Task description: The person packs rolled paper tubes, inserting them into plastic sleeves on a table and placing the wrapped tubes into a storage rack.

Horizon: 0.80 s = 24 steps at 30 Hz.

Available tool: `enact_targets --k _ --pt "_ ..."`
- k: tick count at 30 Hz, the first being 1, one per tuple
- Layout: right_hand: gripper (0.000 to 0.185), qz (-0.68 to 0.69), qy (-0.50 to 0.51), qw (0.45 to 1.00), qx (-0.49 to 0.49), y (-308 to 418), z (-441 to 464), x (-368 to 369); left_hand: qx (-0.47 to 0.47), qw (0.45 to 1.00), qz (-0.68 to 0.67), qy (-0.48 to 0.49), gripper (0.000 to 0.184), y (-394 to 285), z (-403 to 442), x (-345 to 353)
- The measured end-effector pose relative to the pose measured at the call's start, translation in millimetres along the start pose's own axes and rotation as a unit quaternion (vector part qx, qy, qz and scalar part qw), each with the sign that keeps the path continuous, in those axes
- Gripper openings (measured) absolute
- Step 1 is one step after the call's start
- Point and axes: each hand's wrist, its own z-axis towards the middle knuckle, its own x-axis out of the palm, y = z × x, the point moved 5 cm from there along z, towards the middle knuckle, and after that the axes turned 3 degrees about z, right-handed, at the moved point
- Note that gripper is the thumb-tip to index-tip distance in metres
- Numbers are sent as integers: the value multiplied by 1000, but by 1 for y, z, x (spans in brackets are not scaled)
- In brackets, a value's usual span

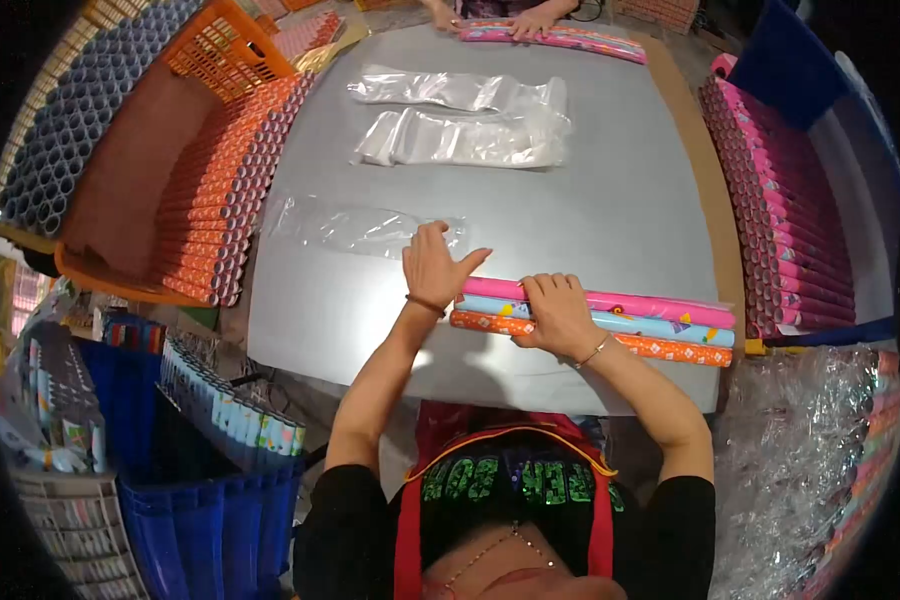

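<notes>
Three patterned paper rolls lie side by side near the table's front edge: a pink roll (650,304), a light-blue roll (660,326) and an orange roll (670,350). My right hand (562,312) is wrapped across the three rolls, left of their middle. My left hand (434,268) is open by their left ends, fingers stretched and thumb apart. It is over the right end of a flat clear plastic sleeve (345,228). Whether it presses on the sleeve cannot be made out. A little clear film shows at the rolls' right ends.
Two stacks of clear sleeves (460,138) lie on the grey table (630,200). Across it, another person's hands (535,20) rest on similar rolls. Orange rolls (220,190) fill a left crate; pink rolls (780,210) stand right. Blue crates (205,530) and wrapped bundles (800,470) flank me.
</notes>
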Motion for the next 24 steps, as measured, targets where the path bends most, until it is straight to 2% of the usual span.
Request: enact_targets --k 1,2,3,5,6,15,19,22,24 --pt "65 -1 -1 1000 -5 1 0 0 -43 999 -6 14 61 3 7 4" --pt "65 -4 1 1000 -2 0 0 1 -37 999 -2 14 48 7 11 11" --pt "64 -6 2 1000 1 0 0 1 -40 999 -1 11 48 13 14 15" --pt "63 -3 1 1000 0 0 0 2 -43 996 41 71 31 23 15 26" --pt "63 1 1 1000 3 -1 0 2 -28 997 47 57 18 26 15 27" --pt "63 32 22 999 24 -9 4 -1 32 995 -94 9 20 44 -7 17" --pt "60 47 1 998 31 -8 6 -13 10 996 -75 50 17 42 -16 20" --pt "66 43 24 998 35 -9 9 -15 61 987 -137 48 20 36 -24 20" --pt "68 34 22 998 43 -11 10 -13 61 984 -155 61 21 31 -27 15"
